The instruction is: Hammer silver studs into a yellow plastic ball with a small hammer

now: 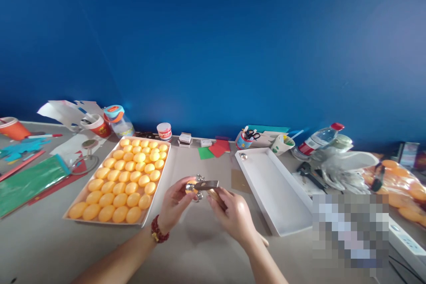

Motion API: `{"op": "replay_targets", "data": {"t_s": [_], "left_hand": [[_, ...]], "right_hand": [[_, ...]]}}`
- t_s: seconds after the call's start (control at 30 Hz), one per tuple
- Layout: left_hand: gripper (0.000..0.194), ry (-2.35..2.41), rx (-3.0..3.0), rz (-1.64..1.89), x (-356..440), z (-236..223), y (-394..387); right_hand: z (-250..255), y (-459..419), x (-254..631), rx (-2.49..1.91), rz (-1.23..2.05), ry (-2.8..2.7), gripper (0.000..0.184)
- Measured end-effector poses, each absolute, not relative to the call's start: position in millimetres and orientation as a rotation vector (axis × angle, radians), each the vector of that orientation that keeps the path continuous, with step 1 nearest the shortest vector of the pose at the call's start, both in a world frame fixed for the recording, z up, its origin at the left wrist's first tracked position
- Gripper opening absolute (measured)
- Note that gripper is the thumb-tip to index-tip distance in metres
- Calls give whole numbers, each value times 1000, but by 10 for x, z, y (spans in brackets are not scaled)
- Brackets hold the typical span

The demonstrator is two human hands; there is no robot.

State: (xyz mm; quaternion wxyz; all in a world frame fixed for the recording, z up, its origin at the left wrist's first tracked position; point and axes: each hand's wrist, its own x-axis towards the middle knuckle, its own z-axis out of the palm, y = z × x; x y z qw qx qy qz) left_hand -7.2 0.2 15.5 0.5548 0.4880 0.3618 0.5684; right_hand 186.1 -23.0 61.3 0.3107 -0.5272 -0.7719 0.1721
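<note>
Over the middle of the grey tabletop [196, 253], the person's left hand [175, 199] gripped a small orange ball [191, 192] between thumb and fingers. Glossy and bright, the ball showed only partly between the fingertips, with a shiny silver piece [190, 187] against its front. A hammer [207, 184] was clasped in the right hand [234, 213], its dark, flat metal head level beside the ball and its pale wooden handle running back under the palm; whether head and silver piece touched, I could not tell. More silver pieces [200, 195] lay just beyond the left fingertips. Toward the tabletop's left side, a shallow tray [156, 187] held rows of similar smooth orange balls. Right of the hands stood a long white box [278, 191], one silver cluster [243, 156] in its far left corner. Red paper [219, 147] and green paper [206, 153] lay near the tabletop's far edge.
</note>
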Motion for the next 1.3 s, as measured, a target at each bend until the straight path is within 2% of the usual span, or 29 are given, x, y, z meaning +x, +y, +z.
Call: {"op": "replay_targets", "data": {"t_s": [0.23,0.5,0.57,0.77,0.9,1.13,1.3], "left_hand": [[34,869,1135,1347,-65,162,-1],[37,792,1185,1364,-71,87,9],[38,781,1216,1363,-75,55,16],[43,816,1238,1323,-76,34,20],[33,785,1282,1330,-52,60,11],[34,799,1316,1265,-8,-64,-18],[32,834,1573,1337,-32,-107,-21]], "right_hand": [[617,-232,1865,-1375,379,-2004,18],[564,-189,1905,-1336,492,-1894,19],[564,-174,1934,-1297,602,-1772,22],[636,-84,1955,-1246,1217,-1460,33],[534,-27,1879,-1102,1495,-1230,35],[188,12,1704,-949,1683,-954,37],[119,-16,1620,-883,1779,-914,38]]}}
